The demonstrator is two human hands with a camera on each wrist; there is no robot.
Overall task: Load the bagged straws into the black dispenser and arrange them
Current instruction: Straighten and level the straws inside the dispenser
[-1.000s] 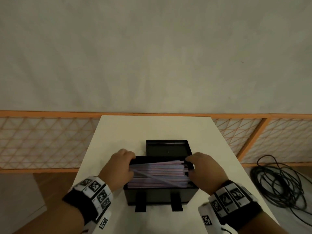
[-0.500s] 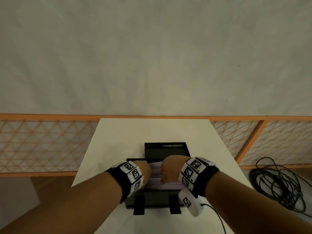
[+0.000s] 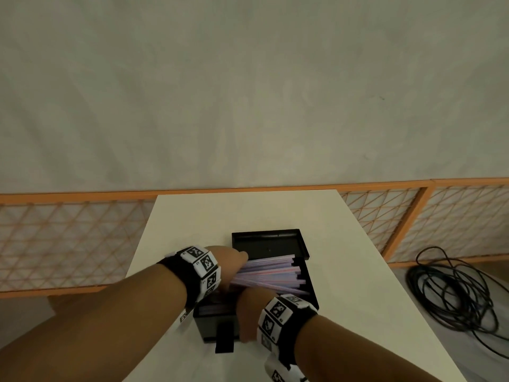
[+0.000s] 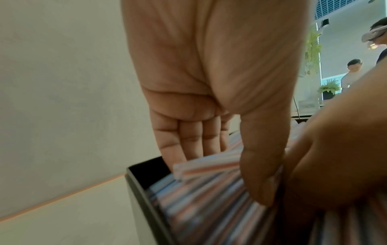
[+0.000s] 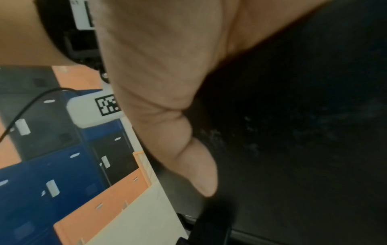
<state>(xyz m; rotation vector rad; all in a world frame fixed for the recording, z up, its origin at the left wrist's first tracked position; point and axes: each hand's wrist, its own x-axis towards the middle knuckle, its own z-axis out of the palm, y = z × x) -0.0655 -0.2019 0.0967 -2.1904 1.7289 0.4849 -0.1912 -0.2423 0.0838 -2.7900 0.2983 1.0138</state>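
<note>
pink straws lay crosswise in the dispenser; left hand pinched their left ends, fingers together; right hand hid its fingers.

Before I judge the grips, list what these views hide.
Left hand fingertips: left wrist view, behind the straws.
Right hand fingers: right wrist view shows only palm and thumb; head view, its own back covers them.
Dispenser left side: head view, under the left wristband.

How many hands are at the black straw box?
2. The left hand grips straws inside the box; the right hand rests on its front edge.
</note>
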